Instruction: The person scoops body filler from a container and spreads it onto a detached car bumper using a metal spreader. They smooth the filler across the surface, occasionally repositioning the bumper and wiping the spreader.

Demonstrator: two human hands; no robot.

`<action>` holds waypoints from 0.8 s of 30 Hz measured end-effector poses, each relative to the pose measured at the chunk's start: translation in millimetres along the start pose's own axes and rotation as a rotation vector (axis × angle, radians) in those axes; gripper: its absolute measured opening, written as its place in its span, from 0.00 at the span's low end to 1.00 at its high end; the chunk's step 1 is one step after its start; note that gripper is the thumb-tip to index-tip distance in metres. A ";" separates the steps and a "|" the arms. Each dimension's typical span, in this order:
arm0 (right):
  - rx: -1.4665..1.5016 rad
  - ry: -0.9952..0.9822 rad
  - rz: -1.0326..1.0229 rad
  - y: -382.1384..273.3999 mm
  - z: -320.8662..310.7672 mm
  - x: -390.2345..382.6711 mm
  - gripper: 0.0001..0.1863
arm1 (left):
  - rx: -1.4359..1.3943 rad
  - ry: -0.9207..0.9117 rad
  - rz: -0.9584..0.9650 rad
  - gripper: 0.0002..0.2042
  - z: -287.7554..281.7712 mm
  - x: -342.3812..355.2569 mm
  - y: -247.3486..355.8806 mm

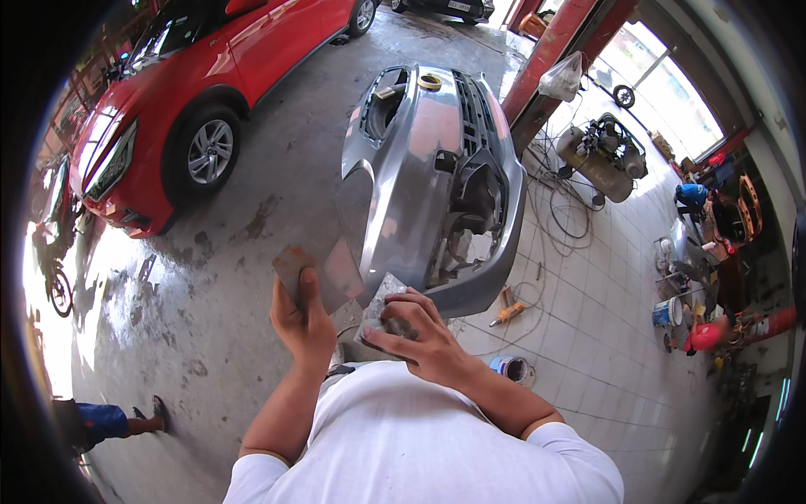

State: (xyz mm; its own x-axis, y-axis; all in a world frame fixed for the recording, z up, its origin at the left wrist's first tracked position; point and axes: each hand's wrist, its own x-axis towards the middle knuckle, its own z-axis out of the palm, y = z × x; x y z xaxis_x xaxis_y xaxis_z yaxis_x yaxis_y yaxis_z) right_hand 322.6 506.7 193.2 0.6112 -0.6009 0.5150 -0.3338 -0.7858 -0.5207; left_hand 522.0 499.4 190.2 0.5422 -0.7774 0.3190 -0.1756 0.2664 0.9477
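Observation:
My left hand [302,323] grips a thin, flat plate [290,260] with brownish smudges, thumb across its face. My right hand [416,336] has its fingers curled over a grey, mottled flat piece [388,291], perhaps a spreader or block. Both are held low in front of me, by the near left end of a grey car bumper [382,210] with pink patches. A yellow tape roll [428,81] and a small block [386,92] rest on the bumper's far part. Whether either held piece touches the bumper I cannot tell.
A red car [193,67] stands left; a red post [546,67] and compressor [600,164] with hoses stand right. An orange tool [508,312] and open can [514,370] are on the tiles. Another person's legs [105,420] show lower left; co-workers [705,336] work at right.

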 end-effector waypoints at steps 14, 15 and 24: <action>-0.307 0.027 0.130 19.9 -19.1 8.4 0.34 | -0.038 -0.151 -0.132 0.09 3.2 -19.0 -5.2; -0.268 0.009 0.112 15.2 -4.0 6.5 0.34 | 0.037 -0.158 -0.043 0.09 7.9 -17.5 3.8; -0.256 0.105 0.125 2.9 -1.1 17.5 0.33 | 0.145 -0.174 0.147 0.07 -4.8 -12.3 13.8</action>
State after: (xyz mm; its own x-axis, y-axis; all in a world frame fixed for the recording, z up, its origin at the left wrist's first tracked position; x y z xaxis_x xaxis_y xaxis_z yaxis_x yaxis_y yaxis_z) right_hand 331.5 493.7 201.5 0.4806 -0.6967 0.5326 -0.5798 -0.7081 -0.4031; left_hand 516.8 515.4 199.3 0.3549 -0.8261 0.4378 -0.3646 0.3089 0.8784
